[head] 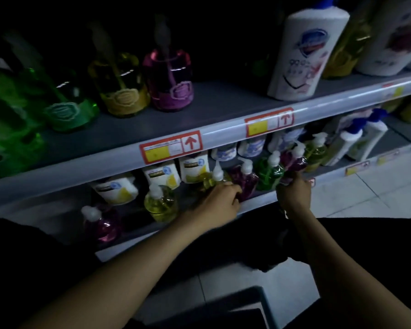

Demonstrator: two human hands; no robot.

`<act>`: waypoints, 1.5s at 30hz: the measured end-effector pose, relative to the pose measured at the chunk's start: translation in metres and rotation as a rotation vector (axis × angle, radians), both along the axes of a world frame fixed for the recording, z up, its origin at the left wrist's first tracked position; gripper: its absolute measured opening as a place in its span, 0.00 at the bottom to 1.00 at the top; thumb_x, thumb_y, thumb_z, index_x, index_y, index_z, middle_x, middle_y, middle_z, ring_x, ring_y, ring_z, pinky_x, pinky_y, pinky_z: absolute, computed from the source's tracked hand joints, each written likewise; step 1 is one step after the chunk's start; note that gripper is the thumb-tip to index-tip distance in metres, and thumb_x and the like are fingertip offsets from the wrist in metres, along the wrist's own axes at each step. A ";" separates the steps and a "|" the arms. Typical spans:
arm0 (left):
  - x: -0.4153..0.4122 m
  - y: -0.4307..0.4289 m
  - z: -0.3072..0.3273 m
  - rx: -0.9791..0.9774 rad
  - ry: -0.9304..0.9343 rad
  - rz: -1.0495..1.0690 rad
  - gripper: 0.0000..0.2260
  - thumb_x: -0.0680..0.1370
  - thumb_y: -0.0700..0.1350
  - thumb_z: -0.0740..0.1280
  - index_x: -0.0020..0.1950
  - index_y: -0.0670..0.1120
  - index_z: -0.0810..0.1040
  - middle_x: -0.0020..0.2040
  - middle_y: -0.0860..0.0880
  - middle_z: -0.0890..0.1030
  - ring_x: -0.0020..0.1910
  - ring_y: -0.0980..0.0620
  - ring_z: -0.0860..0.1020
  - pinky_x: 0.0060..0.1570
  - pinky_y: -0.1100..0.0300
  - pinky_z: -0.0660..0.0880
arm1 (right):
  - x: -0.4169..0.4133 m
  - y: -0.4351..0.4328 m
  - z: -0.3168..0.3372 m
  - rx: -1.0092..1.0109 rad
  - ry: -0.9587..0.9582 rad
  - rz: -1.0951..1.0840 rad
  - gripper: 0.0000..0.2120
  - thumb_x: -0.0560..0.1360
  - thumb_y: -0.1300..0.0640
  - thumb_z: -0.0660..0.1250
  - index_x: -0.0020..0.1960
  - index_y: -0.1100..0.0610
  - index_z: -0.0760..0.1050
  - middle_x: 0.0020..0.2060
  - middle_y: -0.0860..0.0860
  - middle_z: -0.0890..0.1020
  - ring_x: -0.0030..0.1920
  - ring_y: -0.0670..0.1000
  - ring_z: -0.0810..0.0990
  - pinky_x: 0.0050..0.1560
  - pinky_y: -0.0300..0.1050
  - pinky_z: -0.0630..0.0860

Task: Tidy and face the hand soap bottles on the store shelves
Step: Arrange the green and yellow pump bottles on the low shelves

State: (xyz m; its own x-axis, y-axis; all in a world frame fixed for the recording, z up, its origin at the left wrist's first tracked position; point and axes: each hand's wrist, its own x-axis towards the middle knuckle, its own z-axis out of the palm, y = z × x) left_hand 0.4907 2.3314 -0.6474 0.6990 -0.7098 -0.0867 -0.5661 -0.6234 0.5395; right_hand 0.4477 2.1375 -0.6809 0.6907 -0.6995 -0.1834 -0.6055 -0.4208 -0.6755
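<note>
Bottles on the lower shelf (252, 205) want labels forward, pumps aligned and bases flush with the edge, so turn them rather than drag. Right grip (294, 194) clasps the base of a purple bottle (293, 160) rising just above it. Left grip (220, 201) covers the base of a yellow bottle (208, 181); whether it holds, I cannot tell.

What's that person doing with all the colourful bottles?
Someone is tidying soap bottles on the lower shelf. The right hand grips a purple bottle near its base. The left hand sits against a yellow bottle, but it is too dark to tell whether it grips it. A green bottle stands between those two bottles.
</note>
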 end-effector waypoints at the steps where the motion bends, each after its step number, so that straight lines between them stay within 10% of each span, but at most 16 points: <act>1: -0.001 -0.012 -0.005 -0.006 0.036 0.005 0.14 0.76 0.38 0.62 0.60 0.38 0.77 0.55 0.39 0.78 0.53 0.41 0.76 0.53 0.55 0.72 | 0.002 -0.004 -0.005 0.027 0.018 -0.012 0.20 0.69 0.56 0.62 0.59 0.62 0.74 0.54 0.68 0.78 0.58 0.69 0.74 0.52 0.52 0.71; 14: 0.013 -0.046 -0.053 -0.058 0.237 0.217 0.24 0.77 0.38 0.62 0.73 0.44 0.65 0.70 0.45 0.68 0.69 0.47 0.67 0.65 0.60 0.63 | 0.050 -0.009 -0.023 -0.034 -0.022 -0.015 0.37 0.70 0.52 0.73 0.73 0.55 0.59 0.64 0.63 0.71 0.62 0.66 0.72 0.56 0.57 0.73; 27: 0.007 0.001 0.027 0.202 0.405 -0.110 0.22 0.76 0.44 0.67 0.70 0.47 0.69 0.66 0.46 0.74 0.60 0.49 0.75 0.60 0.55 0.73 | 0.004 -0.024 0.061 -0.163 -0.334 0.261 0.14 0.64 0.48 0.69 0.45 0.54 0.72 0.38 0.52 0.82 0.39 0.55 0.81 0.40 0.52 0.78; 31: -0.002 0.032 0.082 0.003 0.477 -0.052 0.22 0.75 0.42 0.70 0.67 0.46 0.70 0.60 0.44 0.77 0.58 0.46 0.78 0.58 0.52 0.75 | -0.001 0.011 0.128 0.035 -0.230 0.681 0.10 0.64 0.59 0.77 0.38 0.53 0.76 0.30 0.43 0.82 0.32 0.39 0.78 0.34 0.37 0.75; 36: -0.012 0.090 0.124 -0.311 0.762 -0.013 0.27 0.69 0.34 0.75 0.65 0.49 0.72 0.60 0.51 0.81 0.60 0.55 0.78 0.61 0.57 0.75 | 0.013 0.085 0.188 0.274 -0.348 0.986 0.11 0.66 0.63 0.76 0.36 0.63 0.73 0.27 0.49 0.75 0.29 0.44 0.74 0.30 0.38 0.68; 45: 0.006 0.149 0.184 -0.740 0.749 0.069 0.31 0.65 0.38 0.76 0.67 0.46 0.73 0.63 0.43 0.79 0.63 0.45 0.77 0.61 0.50 0.74 | 0.042 0.154 0.235 0.753 -0.826 0.636 0.11 0.73 0.56 0.67 0.32 0.54 0.76 0.26 0.46 0.77 0.28 0.44 0.77 0.31 0.34 0.73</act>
